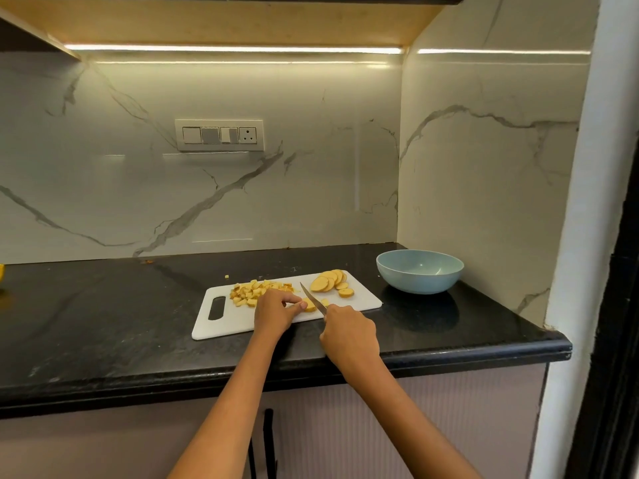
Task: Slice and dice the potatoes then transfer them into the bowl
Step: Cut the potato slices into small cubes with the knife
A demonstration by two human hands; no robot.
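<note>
A white cutting board (pixel 228 323) lies on the black counter. A pile of diced potato (pixel 257 292) sits on its left part, and several round potato slices (pixel 330 281) lean together at its far right corner. My left hand (pixel 276 311) pins a potato slice (pixel 310 305) to the middle of the board with its fingertips. My right hand (pixel 347 335) grips the handle of a knife (pixel 313 298), whose blade rests across that slice. A pale blue bowl (pixel 420 271) stands to the right of the board and looks empty.
The black counter (pixel 103 323) ends at a rounded front edge, with marble walls behind and to the right of the bowl. One stray potato cube (pixel 227 276) lies on the counter behind the board. A switch panel (pixel 219 135) is on the back wall.
</note>
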